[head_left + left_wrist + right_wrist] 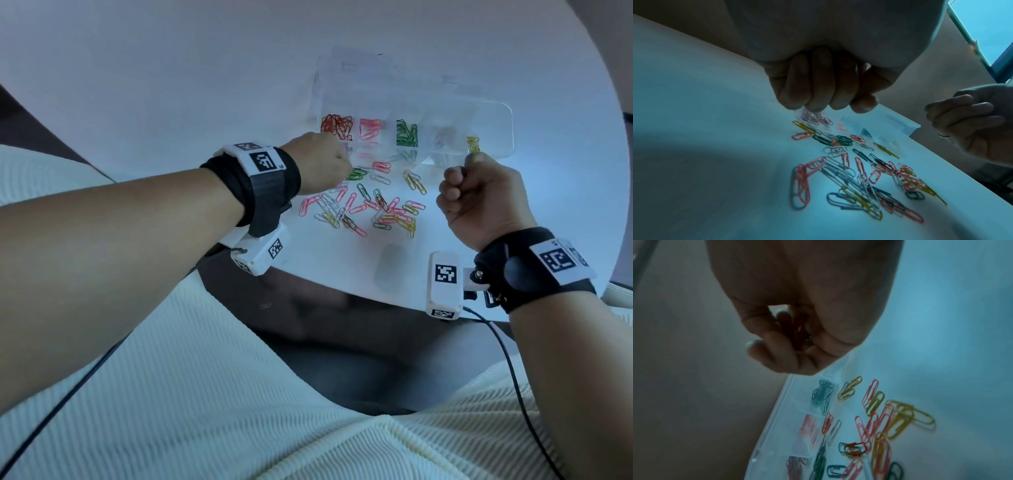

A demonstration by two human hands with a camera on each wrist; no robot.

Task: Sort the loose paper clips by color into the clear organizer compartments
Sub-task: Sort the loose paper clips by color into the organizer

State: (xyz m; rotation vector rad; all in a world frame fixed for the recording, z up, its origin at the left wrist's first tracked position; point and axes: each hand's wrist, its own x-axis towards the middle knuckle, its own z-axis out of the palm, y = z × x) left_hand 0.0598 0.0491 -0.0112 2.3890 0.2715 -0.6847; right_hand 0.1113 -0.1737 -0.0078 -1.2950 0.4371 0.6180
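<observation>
Both hands (322, 164) (479, 195) curled; contents unclear; organizer (493, 130) lid faint.

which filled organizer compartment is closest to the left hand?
The red-clip compartment, at the left end of the organizer row. The left hand sits right at its near edge; the pink, green and yellow ones lie progressively further right.

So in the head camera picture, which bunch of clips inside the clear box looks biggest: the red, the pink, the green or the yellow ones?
1. Red bunch, though the left hand covers its near edge.
2. Green bunch.
3. Pink bunch.
4. Yellow bunch, partly behind the right hand.
Green and pink look close, so that order is unsure.
</observation>
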